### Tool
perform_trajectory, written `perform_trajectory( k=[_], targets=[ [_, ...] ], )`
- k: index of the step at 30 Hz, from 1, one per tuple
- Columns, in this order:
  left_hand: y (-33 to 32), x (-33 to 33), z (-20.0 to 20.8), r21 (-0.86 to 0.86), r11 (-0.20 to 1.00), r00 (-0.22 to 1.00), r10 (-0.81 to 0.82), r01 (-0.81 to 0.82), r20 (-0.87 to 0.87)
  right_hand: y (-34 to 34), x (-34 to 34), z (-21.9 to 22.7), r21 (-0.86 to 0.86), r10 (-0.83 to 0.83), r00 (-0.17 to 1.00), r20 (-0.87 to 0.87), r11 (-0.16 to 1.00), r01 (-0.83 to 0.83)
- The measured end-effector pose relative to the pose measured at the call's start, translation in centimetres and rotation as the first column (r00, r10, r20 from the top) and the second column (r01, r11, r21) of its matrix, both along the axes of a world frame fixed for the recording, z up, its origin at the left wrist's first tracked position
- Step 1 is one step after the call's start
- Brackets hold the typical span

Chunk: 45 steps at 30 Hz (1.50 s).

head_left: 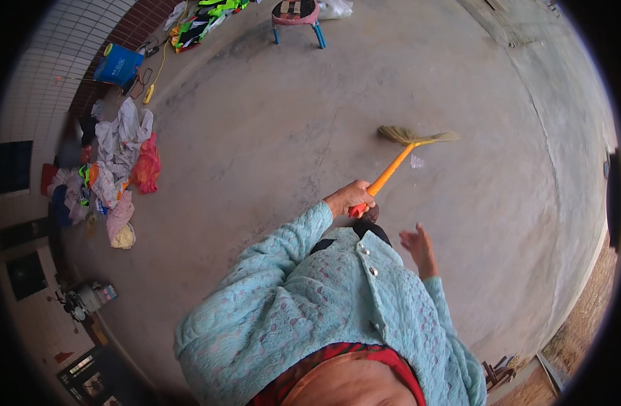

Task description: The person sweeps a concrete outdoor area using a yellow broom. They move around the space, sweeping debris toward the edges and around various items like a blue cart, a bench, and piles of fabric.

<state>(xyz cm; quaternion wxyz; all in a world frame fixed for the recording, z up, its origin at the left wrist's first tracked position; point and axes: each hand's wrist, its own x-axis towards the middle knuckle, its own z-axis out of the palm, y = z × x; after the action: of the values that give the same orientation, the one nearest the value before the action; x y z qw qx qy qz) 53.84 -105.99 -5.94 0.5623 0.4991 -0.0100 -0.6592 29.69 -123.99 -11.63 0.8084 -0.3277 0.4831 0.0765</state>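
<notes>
Left grip, we noted, was clamped around the red end of an orange-handled broom, whose bristles (fanned sideways) met the floor ahead, near a pale scrap. We saw the right grip, digits loosely apart, beside the light-blue jacket; a stool stood farther off, and a mixed heap lay leftward.

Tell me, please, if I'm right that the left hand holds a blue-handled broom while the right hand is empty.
The handle is orange with a red end, not blue, as the head view shows; the left hand holds the broom and the right hand is empty.
</notes>
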Motion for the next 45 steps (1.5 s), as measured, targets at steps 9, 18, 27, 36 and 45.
perform_trajectory(
  k=[9, 18, 27, 36, 45],
  targets=[
    [5.0, -2.6, 7.5, -0.176, 0.979, 0.990, 0.088, -0.107, -0.112, 7.1, 16.2, 5.4, 0.409, -0.207, 0.933, 0.296, 0.910, 0.072],
    [9.0, 0.0, 11.9, -0.205, 0.964, 0.985, 0.169, -0.169, -0.021, 7.6, 21.9, 7.6, 0.711, -0.457, 0.839, 0.296, 0.692, 0.126],
    [17.3, 0.1, 1.6, 0.337, 0.901, 0.944, 0.184, -0.273, 0.272, 4.3, 16.0, 2.9, 0.897, -0.543, 0.833, 0.110, 0.415, 0.152],
    [17.6, -3.1, -1.8, 0.447, 0.882, 0.982, 0.078, -0.148, 0.169, -7.5, 1.5, 0.5, 0.727, -0.519, 0.855, -0.006, 0.585, 0.360],
    [13.1, -0.9, -0.6, 0.431, 0.857, 0.935, 0.146, -0.282, 0.322, -15.6, 2.2, 4.9, 0.362, -0.425, 0.905, 0.003, 0.844, 0.395]
  ],
)
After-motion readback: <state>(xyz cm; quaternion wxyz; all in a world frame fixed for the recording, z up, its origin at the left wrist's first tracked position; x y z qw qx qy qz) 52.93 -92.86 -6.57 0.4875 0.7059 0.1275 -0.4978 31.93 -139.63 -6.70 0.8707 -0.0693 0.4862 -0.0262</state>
